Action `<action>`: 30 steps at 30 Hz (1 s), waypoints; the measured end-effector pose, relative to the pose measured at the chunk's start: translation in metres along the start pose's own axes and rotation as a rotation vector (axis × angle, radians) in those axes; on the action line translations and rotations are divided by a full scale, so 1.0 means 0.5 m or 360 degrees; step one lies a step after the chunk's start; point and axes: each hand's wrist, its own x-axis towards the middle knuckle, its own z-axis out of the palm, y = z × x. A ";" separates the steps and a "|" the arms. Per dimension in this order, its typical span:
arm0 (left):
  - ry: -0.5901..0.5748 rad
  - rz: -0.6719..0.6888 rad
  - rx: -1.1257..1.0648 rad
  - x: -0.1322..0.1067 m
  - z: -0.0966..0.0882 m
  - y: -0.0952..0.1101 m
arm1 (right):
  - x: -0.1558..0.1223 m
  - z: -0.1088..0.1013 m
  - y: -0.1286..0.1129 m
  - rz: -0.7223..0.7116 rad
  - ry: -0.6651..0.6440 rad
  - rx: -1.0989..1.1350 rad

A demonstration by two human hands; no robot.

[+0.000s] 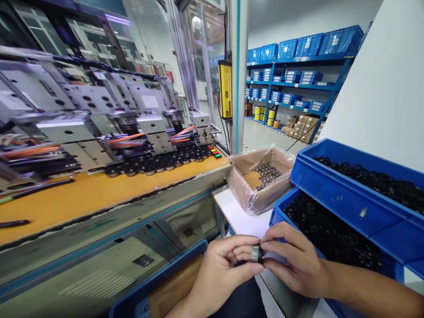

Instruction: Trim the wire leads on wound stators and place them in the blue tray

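Note:
My left hand (218,269) and my right hand (294,260) meet at the bottom centre, fingertips pinched together on a small grey metal ring part (256,253). Both hands hold it over the near corner of a blue bin (331,203) filled with black ring-shaped parts (331,236). A second blue bin (364,154) of similar black parts sits stacked behind it. To the left of the bins stands a plastic-lined cardboard box (247,187) with several small metal parts (267,174) in it.
A machine with an orange work surface (82,192) fills the left, with a row of black round fixtures (159,164) under its metal heads. A blue bin (155,282) lies below. Blue shelving (298,84) with bins stands far back; a white panel rises at right.

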 end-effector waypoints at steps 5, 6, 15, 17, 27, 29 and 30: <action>-0.0012 -0.0006 -0.0031 0.000 0.004 0.002 | -0.001 0.003 0.003 -0.0033 0.0002 0.0025; -0.0014 -0.0002 -0.0039 0.000 0.004 0.002 | -0.001 0.003 0.003 -0.0048 0.0008 0.0014; -0.0037 -0.0085 -0.0142 -0.002 0.006 -0.004 | 0.003 -0.004 0.001 -0.0104 0.0029 -0.0075; -0.0026 -0.0094 -0.0129 -0.003 0.008 -0.003 | 0.004 -0.006 -0.001 -0.0119 0.0028 -0.0126; -0.0028 0.0010 -0.0065 -0.006 0.014 -0.004 | 0.003 -0.016 -0.004 -0.0185 -0.0019 -0.0172; -0.0044 0.0032 -0.0070 -0.007 0.014 -0.005 | 0.004 -0.016 -0.004 -0.0192 -0.0013 -0.0166; -0.0050 0.0037 -0.0071 -0.007 0.015 -0.006 | 0.005 -0.017 -0.004 -0.0197 -0.0011 -0.0159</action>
